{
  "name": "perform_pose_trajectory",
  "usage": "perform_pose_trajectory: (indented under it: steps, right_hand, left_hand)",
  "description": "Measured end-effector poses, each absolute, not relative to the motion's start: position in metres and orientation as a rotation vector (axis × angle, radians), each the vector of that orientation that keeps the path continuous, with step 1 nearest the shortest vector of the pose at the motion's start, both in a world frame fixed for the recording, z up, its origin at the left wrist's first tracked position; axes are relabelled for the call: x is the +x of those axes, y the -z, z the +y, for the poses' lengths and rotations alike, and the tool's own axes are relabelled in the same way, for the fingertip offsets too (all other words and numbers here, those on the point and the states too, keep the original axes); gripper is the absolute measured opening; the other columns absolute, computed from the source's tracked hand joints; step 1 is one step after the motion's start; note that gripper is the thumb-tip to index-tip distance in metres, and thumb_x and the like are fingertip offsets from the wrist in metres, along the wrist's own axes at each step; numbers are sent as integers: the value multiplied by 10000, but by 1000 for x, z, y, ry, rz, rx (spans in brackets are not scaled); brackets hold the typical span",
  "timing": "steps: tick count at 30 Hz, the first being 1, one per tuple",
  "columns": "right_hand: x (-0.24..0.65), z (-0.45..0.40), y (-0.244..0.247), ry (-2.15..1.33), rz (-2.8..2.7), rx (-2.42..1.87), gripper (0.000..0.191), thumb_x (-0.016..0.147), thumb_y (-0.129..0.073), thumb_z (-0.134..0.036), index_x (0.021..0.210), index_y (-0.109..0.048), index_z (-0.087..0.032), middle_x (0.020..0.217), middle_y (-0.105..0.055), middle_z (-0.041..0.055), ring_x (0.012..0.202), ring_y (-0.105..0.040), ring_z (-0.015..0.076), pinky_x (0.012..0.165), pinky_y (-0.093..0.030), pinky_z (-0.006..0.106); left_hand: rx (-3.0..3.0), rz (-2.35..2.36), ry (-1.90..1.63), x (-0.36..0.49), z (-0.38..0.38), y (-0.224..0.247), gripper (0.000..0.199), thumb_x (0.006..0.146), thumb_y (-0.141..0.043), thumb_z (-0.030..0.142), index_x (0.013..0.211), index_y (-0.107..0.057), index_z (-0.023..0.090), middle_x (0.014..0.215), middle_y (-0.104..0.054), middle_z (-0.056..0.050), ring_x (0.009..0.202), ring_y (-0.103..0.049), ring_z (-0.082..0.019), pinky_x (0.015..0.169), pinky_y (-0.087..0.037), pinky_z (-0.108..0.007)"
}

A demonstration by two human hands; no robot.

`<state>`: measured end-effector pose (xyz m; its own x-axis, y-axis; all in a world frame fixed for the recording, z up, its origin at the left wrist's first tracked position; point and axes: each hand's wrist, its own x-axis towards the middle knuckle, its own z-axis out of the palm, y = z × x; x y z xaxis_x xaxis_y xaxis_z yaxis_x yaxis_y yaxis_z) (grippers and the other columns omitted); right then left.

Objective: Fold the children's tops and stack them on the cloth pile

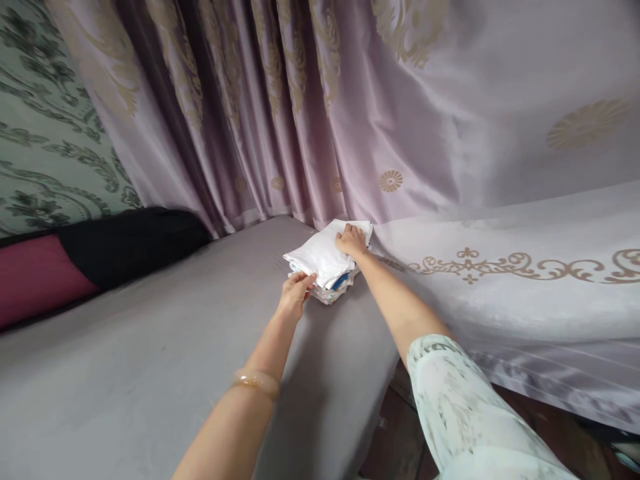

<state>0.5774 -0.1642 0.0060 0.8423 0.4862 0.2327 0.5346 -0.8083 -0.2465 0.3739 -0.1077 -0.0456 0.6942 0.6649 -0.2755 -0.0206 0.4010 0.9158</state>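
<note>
A folded white cloth (320, 252) lies on top of a small stack of folded cloths (330, 295), one with a blue part showing, near the curtain side of the grey bed surface. My left hand (297, 291) pinches the near left edge of the white cloth between thumb and fingers. On the cloth's far right part rests my right hand (351, 241), its fingers curled down onto the fabric; whether they grip it cannot be made out.
Purple and white patterned curtains (345, 133) hang behind and to the right of the grey sheet (150, 360). A black and dark red cushion (125, 243) lies at the left, against green patterned wallpaper (45, 133). Brown floor (400, 427) shows at the bottom right.
</note>
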Motion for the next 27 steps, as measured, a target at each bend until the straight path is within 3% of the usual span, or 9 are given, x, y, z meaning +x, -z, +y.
perform_pose_trajectory:
  steps: [5,10,14,19,23,27]
  right_hand:
    - [581,-168,-2,236,-749,-2803,555,927,-345,-434,1330,-514,-91,1476,-386,205,1384,-282,350,1116,-192,517]
    - [584,-172,-5,45,-710,-2848,610,931,-297,-477,1348,-524,-94,1381,-517,220,1326,-401,345,1100,-205,527]
    - [584,-174,-11,-26,-724,-2864,621,946,-273,-496,1360,-518,-103,1401,-511,210,1336,-397,339,1104,-209,526]
    - [553,-161,-15,166,-969,-2773,595,980,-256,-463,1416,-441,-103,1527,-346,202,1433,-233,324,1141,-133,546]
    - [509,-146,-9,67,-1314,-2619,602,982,-251,-517,1476,-377,-195,1595,-229,135,1465,-150,321,1152,-107,550]
    - [485,-141,2,76,-1434,-2650,574,988,-261,-502,1442,-437,-197,1575,-280,140,1457,-151,339,1142,-81,584]
  left_hand:
    - [1076,674,-481,373,-108,51,462,439,-866,390,730,-578,176,613,-564,49,581,-505,-78,527,-337,-202]
    - [1063,662,-482,373,-108,55,492,431,-876,415,753,-594,174,615,-570,45,587,-516,-82,521,-333,-199]
    - [1065,661,-481,373,-108,55,481,435,-875,418,741,-597,171,616,-569,46,584,-518,-81,515,-327,-196]
    - [1053,651,-487,371,-110,51,396,502,-856,355,748,-609,167,641,-594,34,597,-553,-87,527,-352,-196]
    - [1027,625,-493,362,-112,46,350,564,-837,261,835,-643,156,746,-655,-4,644,-613,-105,563,-404,-210]
    - [1037,645,-490,335,-104,47,350,607,-829,207,909,-663,146,888,-701,-55,672,-636,-109,578,-436,-212]
